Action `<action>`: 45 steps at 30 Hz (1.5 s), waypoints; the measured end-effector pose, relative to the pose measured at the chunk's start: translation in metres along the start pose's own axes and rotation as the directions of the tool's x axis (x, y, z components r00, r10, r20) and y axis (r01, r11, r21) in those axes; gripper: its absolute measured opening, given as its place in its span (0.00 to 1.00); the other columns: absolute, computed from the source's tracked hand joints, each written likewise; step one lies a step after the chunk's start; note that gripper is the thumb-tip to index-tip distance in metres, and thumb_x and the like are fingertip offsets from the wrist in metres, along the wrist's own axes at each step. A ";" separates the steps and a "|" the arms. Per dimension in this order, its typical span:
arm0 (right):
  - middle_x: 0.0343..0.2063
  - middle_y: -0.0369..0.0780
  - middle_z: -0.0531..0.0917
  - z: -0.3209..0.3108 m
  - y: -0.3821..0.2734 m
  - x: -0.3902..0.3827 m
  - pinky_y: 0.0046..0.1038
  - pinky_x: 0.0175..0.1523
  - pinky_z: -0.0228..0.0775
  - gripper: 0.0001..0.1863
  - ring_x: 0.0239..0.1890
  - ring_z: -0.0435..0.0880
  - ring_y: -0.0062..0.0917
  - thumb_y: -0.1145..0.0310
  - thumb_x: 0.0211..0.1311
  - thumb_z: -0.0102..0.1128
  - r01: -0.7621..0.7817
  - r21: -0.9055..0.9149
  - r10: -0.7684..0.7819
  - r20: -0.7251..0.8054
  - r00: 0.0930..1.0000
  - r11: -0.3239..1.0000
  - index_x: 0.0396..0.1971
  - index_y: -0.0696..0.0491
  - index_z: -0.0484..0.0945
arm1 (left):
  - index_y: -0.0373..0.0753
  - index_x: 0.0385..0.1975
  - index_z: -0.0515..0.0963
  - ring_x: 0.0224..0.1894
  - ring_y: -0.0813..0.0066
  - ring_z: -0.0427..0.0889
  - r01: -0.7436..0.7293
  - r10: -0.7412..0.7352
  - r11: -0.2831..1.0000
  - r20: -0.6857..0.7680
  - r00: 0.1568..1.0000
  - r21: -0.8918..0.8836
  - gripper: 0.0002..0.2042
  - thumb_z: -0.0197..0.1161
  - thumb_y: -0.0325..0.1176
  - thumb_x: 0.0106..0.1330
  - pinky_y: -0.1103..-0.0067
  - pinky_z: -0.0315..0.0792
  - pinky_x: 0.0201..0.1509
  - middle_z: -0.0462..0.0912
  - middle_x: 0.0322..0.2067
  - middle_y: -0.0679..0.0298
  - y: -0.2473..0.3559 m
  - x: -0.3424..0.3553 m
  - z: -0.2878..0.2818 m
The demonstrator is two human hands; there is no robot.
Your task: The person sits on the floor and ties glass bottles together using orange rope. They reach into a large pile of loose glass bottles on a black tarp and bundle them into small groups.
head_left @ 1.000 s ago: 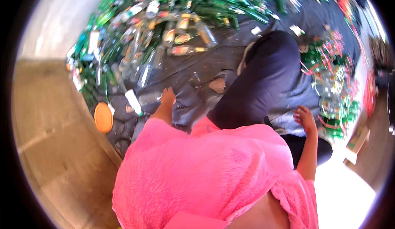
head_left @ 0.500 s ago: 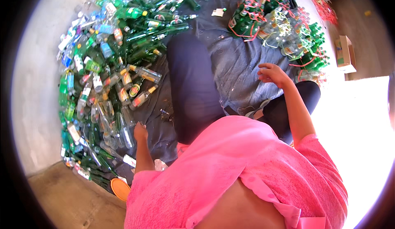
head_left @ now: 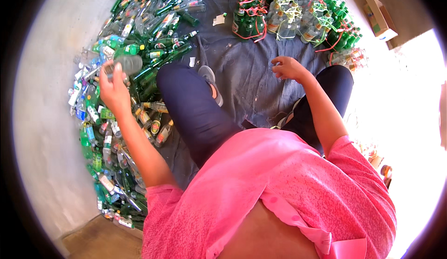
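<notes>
Over the pile of bottles (head_left: 139,75) on the left, my left hand (head_left: 115,87) is raised with a clear bottle (head_left: 129,65) in its fingers. The bottle lies nearly sideways and looks slightly blurred. Under it are green and clear bottles, many with labels, in a loose heap. My right hand (head_left: 287,68) hangs above the dark sheet (head_left: 253,72) near my right knee. Its fingers are loosely bent and apart, with nothing seen between them. The nearest things ahead of it are clear and green bottles bundled with coloured ribbon (head_left: 285,23).
More ribbon-tied bundles (head_left: 342,33) stand at the far right, by an open cardboard box (head_left: 379,19). My bent legs (head_left: 198,112) rest on the sheet between pile and bundles. White scraps (head_left: 219,20) lie farther off. A pale wall (head_left: 51,119) borders the pile.
My left hand has gone from the pile's near edge up and forward over the heap, and now has a clear bottle. My left leg has shifted, showing its shoe. The right hand stays similarly raised.
</notes>
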State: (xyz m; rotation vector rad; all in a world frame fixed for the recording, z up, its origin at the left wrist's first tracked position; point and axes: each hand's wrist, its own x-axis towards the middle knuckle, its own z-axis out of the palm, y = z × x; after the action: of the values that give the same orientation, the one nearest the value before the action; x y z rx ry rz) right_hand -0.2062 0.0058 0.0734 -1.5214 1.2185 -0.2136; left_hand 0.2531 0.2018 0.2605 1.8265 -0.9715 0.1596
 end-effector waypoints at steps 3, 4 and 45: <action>0.34 0.44 0.86 -0.004 0.004 -0.003 0.28 0.37 0.78 0.24 0.34 0.86 0.23 0.65 0.61 0.62 0.046 -0.152 -0.050 -0.021 0.999 0.987 0.55 0.60 0.78 | 0.39 0.50 0.80 0.33 0.80 0.83 -0.108 0.122 0.968 0.047 0.991 -0.227 0.14 0.65 0.38 0.69 0.83 0.74 0.38 0.84 0.39 0.67 0.075 0.018 0.036; 0.33 0.45 0.86 -0.003 0.005 -0.001 0.29 0.38 0.78 0.23 0.34 0.87 0.26 0.65 0.61 0.62 0.101 -0.239 -0.114 -0.040 0.993 0.966 0.55 0.61 0.78 | 0.39 0.50 0.80 0.33 0.81 0.82 -0.117 0.151 0.939 0.081 0.985 -0.323 0.14 0.66 0.38 0.69 0.84 0.74 0.38 0.84 0.40 0.67 0.088 0.023 0.051; 0.45 0.49 0.86 -0.017 0.020 -0.009 0.41 0.55 0.75 0.20 0.50 0.84 0.45 0.67 0.57 0.58 0.103 -0.555 -0.170 -0.070 0.983 0.826 0.50 0.55 0.82 | 0.37 0.49 0.80 0.52 0.50 0.80 -0.272 0.280 0.952 0.760 0.587 -0.141 0.20 0.71 0.33 0.55 0.64 0.73 0.58 0.83 0.48 0.51 -0.037 -0.233 0.402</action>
State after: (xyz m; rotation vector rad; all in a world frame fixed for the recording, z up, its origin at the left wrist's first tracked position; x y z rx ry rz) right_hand -0.2336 0.0054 0.0672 -2.1288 1.3325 -0.0415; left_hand -0.0011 0.0032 -0.0752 1.7169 -1.8667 -0.5059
